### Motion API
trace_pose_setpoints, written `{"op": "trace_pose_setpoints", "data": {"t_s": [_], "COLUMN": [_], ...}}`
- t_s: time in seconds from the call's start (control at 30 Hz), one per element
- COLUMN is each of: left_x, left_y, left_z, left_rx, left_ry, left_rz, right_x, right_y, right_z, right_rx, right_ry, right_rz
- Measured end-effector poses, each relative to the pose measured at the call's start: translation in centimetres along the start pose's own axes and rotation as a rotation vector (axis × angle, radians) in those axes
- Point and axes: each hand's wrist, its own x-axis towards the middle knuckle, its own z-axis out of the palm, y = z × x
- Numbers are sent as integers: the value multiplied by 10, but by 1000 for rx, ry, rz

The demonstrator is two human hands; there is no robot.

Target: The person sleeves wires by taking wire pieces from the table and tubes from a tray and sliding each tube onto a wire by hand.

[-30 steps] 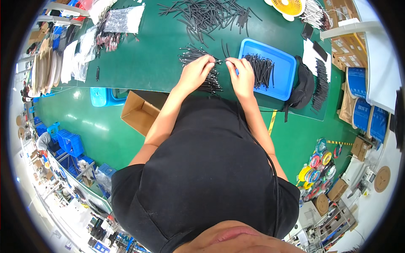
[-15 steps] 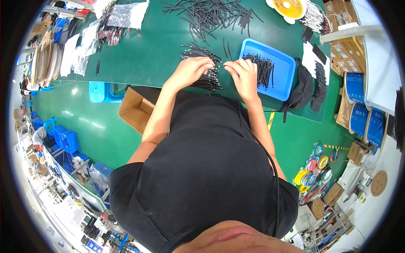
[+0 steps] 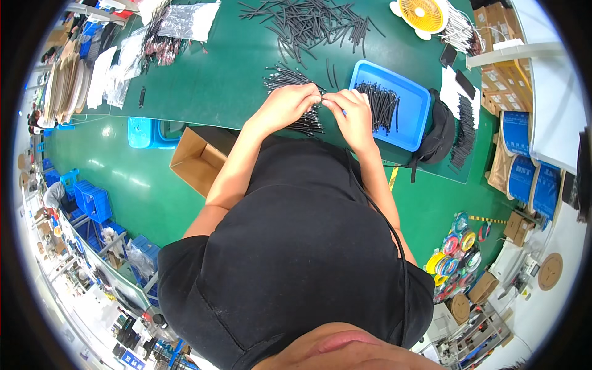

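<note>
My left hand point(image 3: 290, 107) and my right hand point(image 3: 351, 115) meet fingertip to fingertip above the near edge of the green table. Both are closed in a pinch on something small, mostly hidden by the fingers, which I cannot make out. Under and behind my left hand lies a bundle of thin black cables point(image 3: 285, 77) with shiny light tips, partly covered by it. To the right of my right hand stands a blue tray point(image 3: 414, 98), holding a stack of short black cables point(image 3: 383, 106). Two loose black tubes point(image 3: 332, 74) lie between bundle and tray.
A heap of black tubes point(image 3: 308, 24) lies farther back on the green table point(image 3: 203, 80). Right of the tray are a black bag point(image 3: 439, 129), a phone point(image 3: 465, 84) and a yellow basket point(image 3: 423, 15). An open cardboard box point(image 3: 197, 161) sits below the table's near edge.
My hands have come together; the small gap between their fingertips, with a thin piece across it, has closed. The piles and tray look unchanged.
</note>
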Motion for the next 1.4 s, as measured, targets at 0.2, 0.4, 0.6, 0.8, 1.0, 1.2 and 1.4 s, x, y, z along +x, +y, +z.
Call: {"op": "trace_pose_setpoints", "data": {"t_s": [0.2, 0.4, 0.6, 0.8, 1.0, 1.2, 1.4], "left_x": [5, 10, 13, 13, 19, 37, 40], "left_y": [-21, 3, 32, 32, 25, 2, 0], "left_z": [-14, 6, 9, 10, 18, 47, 47], "left_rx": [-363, -1056, -1226, -1252, -1178, -1283, -1241], "left_ry": [445, 166, 80, 91, 113, -103, -187], "left_rz": [-191, -275, -281, -282, -277, -290, -321], "right_x": [2, 6, 2, 1, -11, -26, -31], "right_y": [-12, -30, -35, -36, -36, -26, -22], "right_z": [-8, -6, 4, 3, 15, 19, 22], "right_rx": [67, -37, 14, 6, 574, 1227, 1300], "right_ry": [94, 76, 86, 95, 17, -183, -148], "right_rz": [91, -30, -120, -105, 219, 703, 774]}}
